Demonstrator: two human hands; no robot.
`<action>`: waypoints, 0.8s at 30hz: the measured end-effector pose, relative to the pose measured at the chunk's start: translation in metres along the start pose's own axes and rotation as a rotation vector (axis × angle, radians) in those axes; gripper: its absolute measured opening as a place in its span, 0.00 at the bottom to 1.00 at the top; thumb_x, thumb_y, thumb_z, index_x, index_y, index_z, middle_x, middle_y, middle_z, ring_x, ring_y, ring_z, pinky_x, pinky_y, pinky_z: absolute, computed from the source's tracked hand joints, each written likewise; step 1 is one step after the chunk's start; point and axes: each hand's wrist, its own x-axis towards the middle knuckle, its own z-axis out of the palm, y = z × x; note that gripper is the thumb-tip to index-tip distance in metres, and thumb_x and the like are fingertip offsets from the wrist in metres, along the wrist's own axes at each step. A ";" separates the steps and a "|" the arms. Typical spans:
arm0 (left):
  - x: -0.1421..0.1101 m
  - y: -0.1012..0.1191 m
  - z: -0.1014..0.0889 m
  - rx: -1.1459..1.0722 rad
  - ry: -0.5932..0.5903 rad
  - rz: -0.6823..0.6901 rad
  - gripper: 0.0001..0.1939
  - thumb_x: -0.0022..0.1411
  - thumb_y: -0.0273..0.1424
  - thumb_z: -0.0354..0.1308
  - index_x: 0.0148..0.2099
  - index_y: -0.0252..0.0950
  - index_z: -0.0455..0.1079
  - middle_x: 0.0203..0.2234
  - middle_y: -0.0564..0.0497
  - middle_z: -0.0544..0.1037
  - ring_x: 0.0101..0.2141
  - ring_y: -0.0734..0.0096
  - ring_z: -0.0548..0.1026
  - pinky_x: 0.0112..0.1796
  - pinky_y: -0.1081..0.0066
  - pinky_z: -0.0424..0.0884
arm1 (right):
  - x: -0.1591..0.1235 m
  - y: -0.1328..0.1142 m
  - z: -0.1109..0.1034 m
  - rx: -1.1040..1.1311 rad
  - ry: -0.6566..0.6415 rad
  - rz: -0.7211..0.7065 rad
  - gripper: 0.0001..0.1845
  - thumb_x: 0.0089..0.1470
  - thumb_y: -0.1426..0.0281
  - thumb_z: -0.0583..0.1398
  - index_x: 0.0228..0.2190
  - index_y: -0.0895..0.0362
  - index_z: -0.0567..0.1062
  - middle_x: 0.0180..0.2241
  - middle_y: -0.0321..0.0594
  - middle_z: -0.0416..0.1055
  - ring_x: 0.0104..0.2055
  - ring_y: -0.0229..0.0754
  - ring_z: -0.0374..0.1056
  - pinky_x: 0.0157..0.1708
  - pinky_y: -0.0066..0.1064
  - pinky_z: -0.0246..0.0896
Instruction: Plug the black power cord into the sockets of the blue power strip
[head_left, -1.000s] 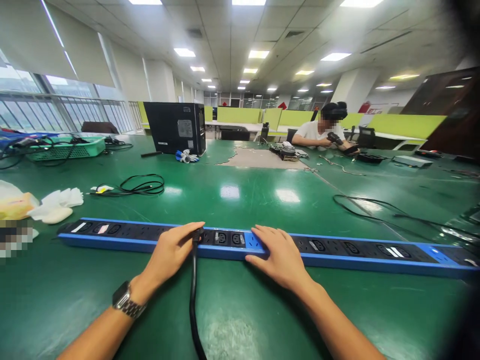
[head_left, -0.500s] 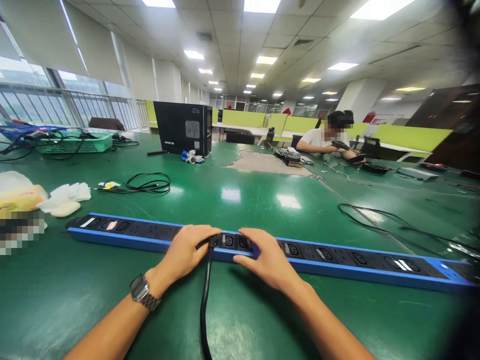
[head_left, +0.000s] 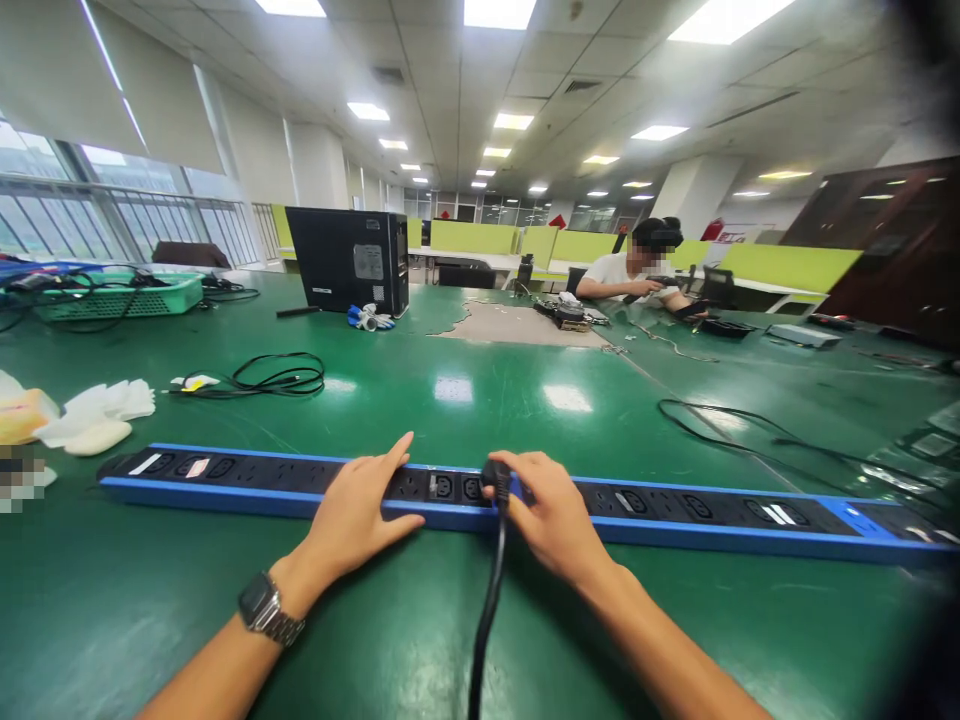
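A long blue and black power strip (head_left: 697, 540) lies across the green table in front of me, its sockets facing up. My right hand (head_left: 551, 510) grips a black power plug (head_left: 496, 474) over the strip's middle. From the plug, a thick black cord (head_left: 487, 615) hangs down toward me over the near tabletop. Whether the plug's pins sit in a socket is hidden. My left hand (head_left: 364, 510) rests on the strip left of the plug, thumb and fingers apart, holding nothing. A metal watch (head_left: 268, 608) is on my left wrist.
Beyond the strip lie a coiled black cable (head_left: 277, 375) and another loose cable (head_left: 750, 430). A black computer case (head_left: 337, 260) and blue-white gloves (head_left: 370, 318) stand farther back. At left is a green basket (head_left: 142, 300). Across the table a person (head_left: 607, 275) handles something.
The plug has moved right along the strip, from my left hand to my right hand. My left hand has opened. The view has shifted slightly.
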 end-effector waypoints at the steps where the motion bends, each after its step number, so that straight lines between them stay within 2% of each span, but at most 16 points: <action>1: 0.000 0.000 0.000 -0.001 0.005 -0.009 0.49 0.52 0.37 0.67 0.69 0.45 0.44 0.51 0.46 0.76 0.50 0.53 0.72 0.51 0.55 0.65 | -0.006 0.010 -0.007 0.012 -0.007 0.051 0.15 0.57 0.64 0.58 0.46 0.52 0.73 0.38 0.42 0.74 0.41 0.46 0.68 0.43 0.39 0.61; 4: 0.001 0.003 -0.001 -0.026 0.028 -0.036 0.47 0.52 0.39 0.67 0.68 0.45 0.47 0.50 0.46 0.76 0.49 0.52 0.73 0.51 0.54 0.65 | -0.014 0.028 -0.017 0.051 -0.040 0.113 0.15 0.58 0.62 0.57 0.46 0.52 0.72 0.38 0.41 0.73 0.40 0.44 0.68 0.42 0.37 0.63; 7: 0.002 0.012 -0.002 -0.117 0.036 -0.034 0.44 0.54 0.38 0.66 0.68 0.43 0.49 0.51 0.46 0.76 0.51 0.53 0.71 0.53 0.52 0.64 | -0.010 0.027 -0.018 0.012 -0.140 0.036 0.15 0.58 0.63 0.57 0.47 0.52 0.73 0.38 0.41 0.73 0.41 0.44 0.67 0.44 0.38 0.62; 10: 0.011 0.032 0.005 -0.239 0.026 0.059 0.35 0.57 0.36 0.64 0.64 0.42 0.56 0.54 0.44 0.73 0.54 0.55 0.69 0.55 0.54 0.63 | -0.006 0.023 -0.019 -0.078 -0.229 -0.025 0.17 0.58 0.64 0.58 0.49 0.51 0.72 0.39 0.42 0.73 0.43 0.45 0.67 0.46 0.41 0.62; 12: 0.022 0.050 0.016 -0.293 -0.009 0.149 0.30 0.59 0.34 0.62 0.62 0.41 0.60 0.56 0.44 0.71 0.54 0.58 0.68 0.55 0.57 0.63 | -0.008 0.023 -0.020 -0.149 -0.218 -0.019 0.23 0.56 0.64 0.59 0.54 0.52 0.69 0.44 0.45 0.73 0.46 0.47 0.67 0.49 0.44 0.60; 14: 0.036 0.070 0.028 -0.293 -0.069 0.244 0.28 0.60 0.31 0.61 0.62 0.42 0.61 0.55 0.45 0.71 0.54 0.59 0.68 0.55 0.57 0.64 | -0.013 0.025 -0.019 -0.219 -0.165 0.013 0.35 0.51 0.61 0.62 0.59 0.56 0.62 0.50 0.50 0.70 0.52 0.51 0.65 0.53 0.49 0.58; 16: 0.048 0.085 0.036 -0.260 -0.113 0.304 0.25 0.60 0.29 0.60 0.59 0.43 0.65 0.51 0.48 0.74 0.51 0.59 0.70 0.52 0.57 0.66 | -0.017 0.028 -0.017 -0.272 -0.136 0.039 0.45 0.45 0.56 0.66 0.60 0.58 0.60 0.54 0.52 0.68 0.55 0.55 0.63 0.56 0.52 0.55; 18: 0.055 0.092 0.036 -0.239 -0.072 0.297 0.18 0.60 0.27 0.59 0.53 0.43 0.70 0.45 0.50 0.78 0.46 0.61 0.73 0.48 0.60 0.68 | -0.020 0.029 -0.016 -0.300 -0.145 0.040 0.48 0.40 0.53 0.68 0.59 0.57 0.61 0.54 0.51 0.69 0.55 0.56 0.64 0.57 0.53 0.53; 21: 0.048 0.078 0.020 -0.240 0.123 0.229 0.15 0.61 0.25 0.56 0.50 0.40 0.70 0.43 0.50 0.79 0.44 0.62 0.73 0.46 0.62 0.68 | -0.020 0.028 -0.015 -0.313 -0.156 0.050 0.47 0.39 0.50 0.68 0.58 0.55 0.64 0.53 0.49 0.70 0.54 0.55 0.65 0.56 0.52 0.55; 24: 0.027 0.041 -0.002 -0.203 0.239 0.097 0.17 0.62 0.32 0.57 0.54 0.40 0.67 0.46 0.47 0.77 0.46 0.59 0.73 0.46 0.61 0.67 | -0.018 0.027 -0.014 -0.325 -0.151 0.055 0.41 0.43 0.50 0.67 0.55 0.55 0.68 0.53 0.48 0.71 0.54 0.55 0.65 0.55 0.52 0.56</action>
